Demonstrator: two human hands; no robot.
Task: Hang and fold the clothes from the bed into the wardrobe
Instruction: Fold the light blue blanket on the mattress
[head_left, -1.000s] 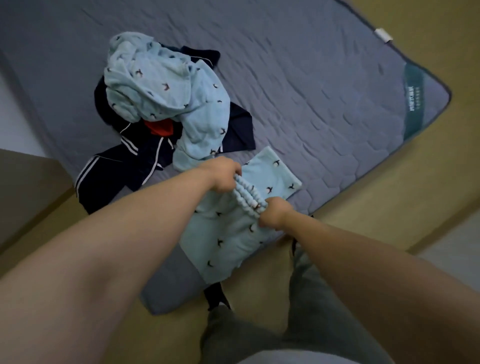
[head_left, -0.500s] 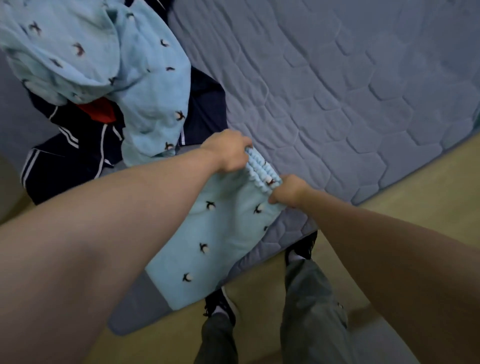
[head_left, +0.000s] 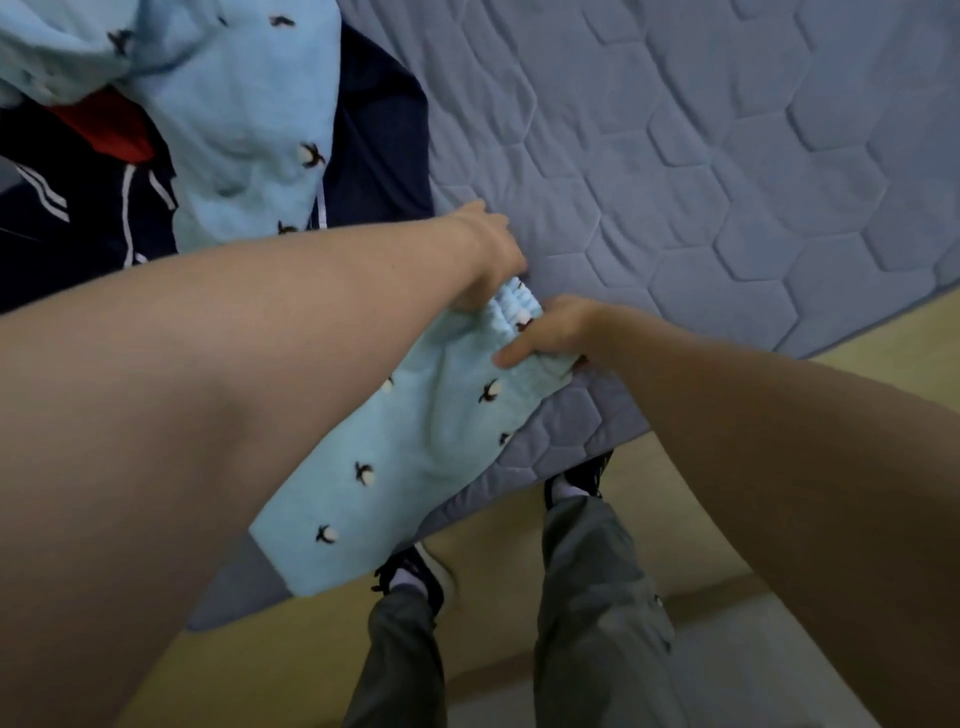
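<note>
Light blue fleece shorts (head_left: 415, 447) with small dark bird prints lie folded near the corner of the grey quilted bed (head_left: 675, 156). My left hand (head_left: 491, 260) grips the far end of their elastic waistband. My right hand (head_left: 550, 335) pinches the near end, its thumb on top of the fabric. A matching light blue fleece top (head_left: 234, 119) lies crumpled at the upper left over a navy garment with white stripes (head_left: 93, 208) and a bit of red cloth (head_left: 111, 130). No wardrobe is in view.
The bed corner ends just past the shorts, above a yellowish wooden floor (head_left: 779, 364). My legs in grey trousers (head_left: 592, 597) and dark shoes (head_left: 410, 577) stand close to the bed edge.
My view has come closer to the bed. The shorts have been drawn toward the bed corner, and my two hands now sit closer together on the bunched waistband.
</note>
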